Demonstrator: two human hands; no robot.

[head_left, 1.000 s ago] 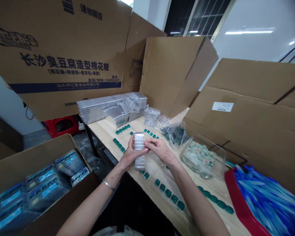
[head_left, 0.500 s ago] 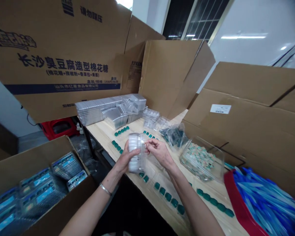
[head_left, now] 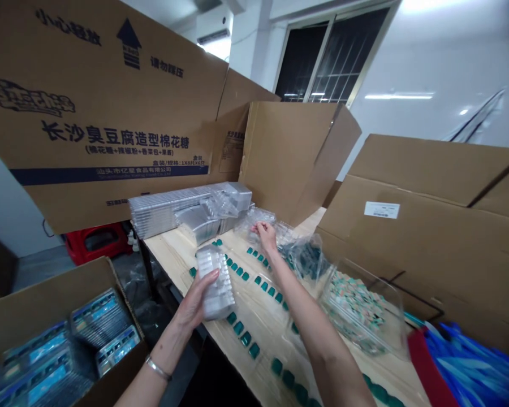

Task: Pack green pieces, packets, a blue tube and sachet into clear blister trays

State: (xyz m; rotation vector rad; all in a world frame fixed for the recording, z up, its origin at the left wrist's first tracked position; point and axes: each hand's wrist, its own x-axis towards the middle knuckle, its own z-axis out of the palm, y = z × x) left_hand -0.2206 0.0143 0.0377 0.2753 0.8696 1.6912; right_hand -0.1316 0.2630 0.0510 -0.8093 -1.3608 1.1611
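**In hand:** our left hand (head_left: 190, 305) holds a clear ribbed plastic tray (head_left: 215, 284), tilted above the near edge of the wooden table (head_left: 169, 254), lower centre of the frame.

**Left grip:** fingers curl under the tray, with the thumb pressed across its face.

**Right hand:** our right hand (head_left: 266, 235) is stretched out to mid-table, its fingertips (head_left: 258, 226) pinched together at the loose clear trays (head_left: 254, 217). We cannot tell whether they grip one.

**Along the table:** teal plastic pieces (head_left: 254, 282) lie in rows, with stacked clear trays (head_left: 165, 209) at centre left.

**To the right:** a clear tub of pale mixed pieces (head_left: 356, 311) sits beside a bag of dark pieces (head_left: 307, 260).

**Lower left:** an open cardboard carton (head_left: 46, 305) holds blue-labelled packs (head_left: 97, 319).
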